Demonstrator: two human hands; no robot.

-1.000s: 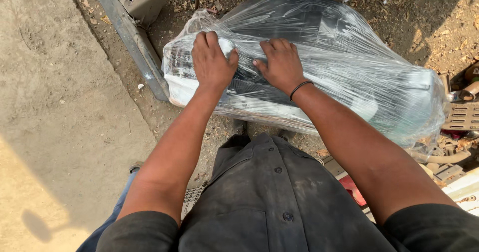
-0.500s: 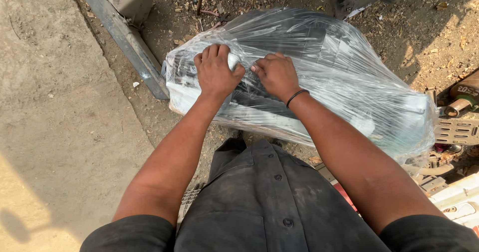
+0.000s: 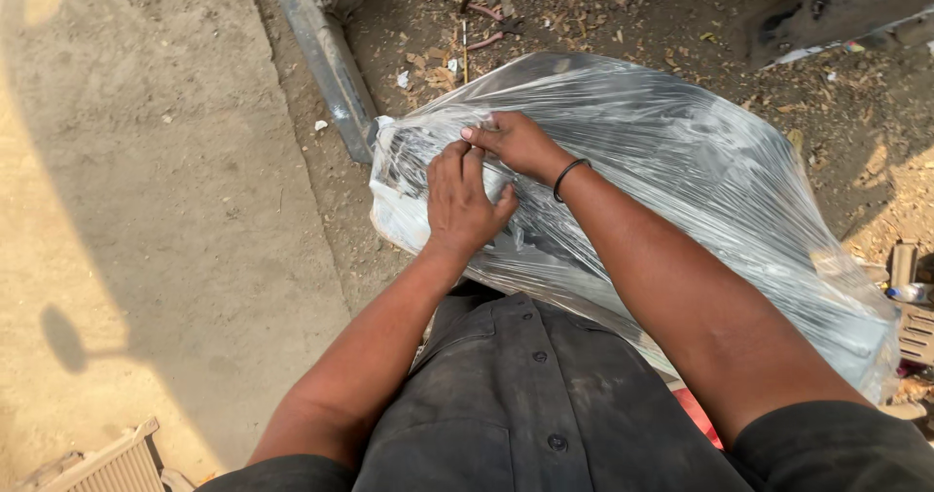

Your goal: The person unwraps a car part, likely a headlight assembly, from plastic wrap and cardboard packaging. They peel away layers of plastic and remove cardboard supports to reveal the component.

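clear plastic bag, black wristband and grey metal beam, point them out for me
clear plastic bag (image 3: 700,181), head view, on its crinkled upper side
black wristband (image 3: 568,178), head view, on the band at the right wrist
grey metal beam (image 3: 326,59), head view, mid-length

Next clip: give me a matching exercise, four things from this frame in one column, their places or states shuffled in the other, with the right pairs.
Things:
1. left hand
2. right hand
3. grey metal beam
4. clear plastic-wrapped bundle

Places or states:
A. lies on the ground left of the bundle
B. wears a black wristband
C. flat on the wrap, nearer the person
D. shiny, crinkled, in front of the person

Pairs: 1-C, 2-B, 3-A, 4-D
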